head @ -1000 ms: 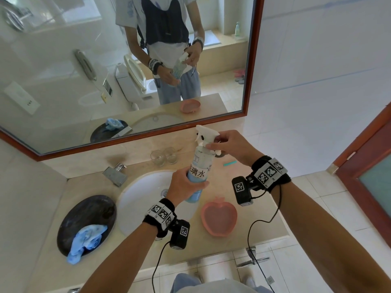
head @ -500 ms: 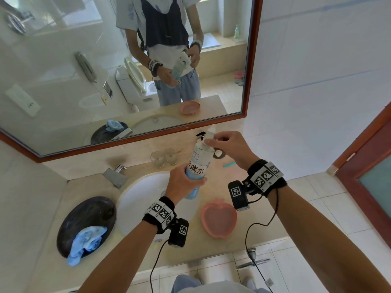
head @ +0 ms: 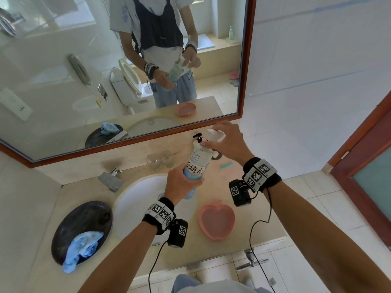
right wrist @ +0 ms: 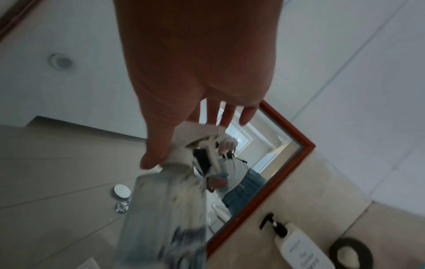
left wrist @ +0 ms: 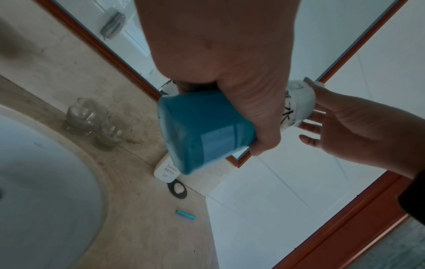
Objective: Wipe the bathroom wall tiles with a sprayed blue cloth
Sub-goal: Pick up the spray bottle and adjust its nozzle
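Blue cloth (head: 81, 249) lay bunched in the dark basin (head: 69, 220) on the table, soft and light, so I'd pinch a loose fold. Farther off, left hand (head: 182, 182) gripped the slick spray bottle (head: 195, 168); right hand (head: 225, 140) pinched its nozzle.

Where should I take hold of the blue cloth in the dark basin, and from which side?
Judging by its pose, pinch the bunched upper folds of the blue cloth from above. It lies crumpled in the dark basin, its lower end draped over the near rim, so the raised folds give the fingers something to close on. Both hands are busy with the spray bottle; free one first.
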`<action>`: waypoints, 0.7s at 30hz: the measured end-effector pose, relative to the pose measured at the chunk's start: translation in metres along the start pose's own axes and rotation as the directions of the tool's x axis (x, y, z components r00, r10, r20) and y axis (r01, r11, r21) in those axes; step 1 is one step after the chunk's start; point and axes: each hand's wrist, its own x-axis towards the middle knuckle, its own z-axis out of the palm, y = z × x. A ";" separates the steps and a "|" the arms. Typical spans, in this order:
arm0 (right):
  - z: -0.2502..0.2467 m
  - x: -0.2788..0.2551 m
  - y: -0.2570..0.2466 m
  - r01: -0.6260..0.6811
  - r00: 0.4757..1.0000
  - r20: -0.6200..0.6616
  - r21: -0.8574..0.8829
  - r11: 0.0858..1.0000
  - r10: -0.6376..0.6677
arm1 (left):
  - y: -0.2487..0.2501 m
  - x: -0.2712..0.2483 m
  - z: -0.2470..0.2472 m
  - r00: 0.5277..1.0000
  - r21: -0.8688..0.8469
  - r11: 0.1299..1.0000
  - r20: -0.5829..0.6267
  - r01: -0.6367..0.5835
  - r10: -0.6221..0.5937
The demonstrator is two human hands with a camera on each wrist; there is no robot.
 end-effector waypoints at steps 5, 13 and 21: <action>-0.027 0.006 -0.002 0.079 0.966 0.243 0.034 0.996 -0.085 | -0.003 0.001 -0.003 1.000 0.014 1.000 -0.008 -0.015 0.015; -0.022 0.007 -0.009 -0.170 0.941 0.270 -0.149 0.974 0.205 | -0.007 -0.001 -0.009 0.994 0.126 0.987 -0.015 -0.105 0.107; -0.047 0.006 0.008 -0.126 0.946 0.316 0.141 0.982 0.076 | -0.009 -0.002 -0.021 0.998 -0.003 0.998 0.014 -0.057 0.057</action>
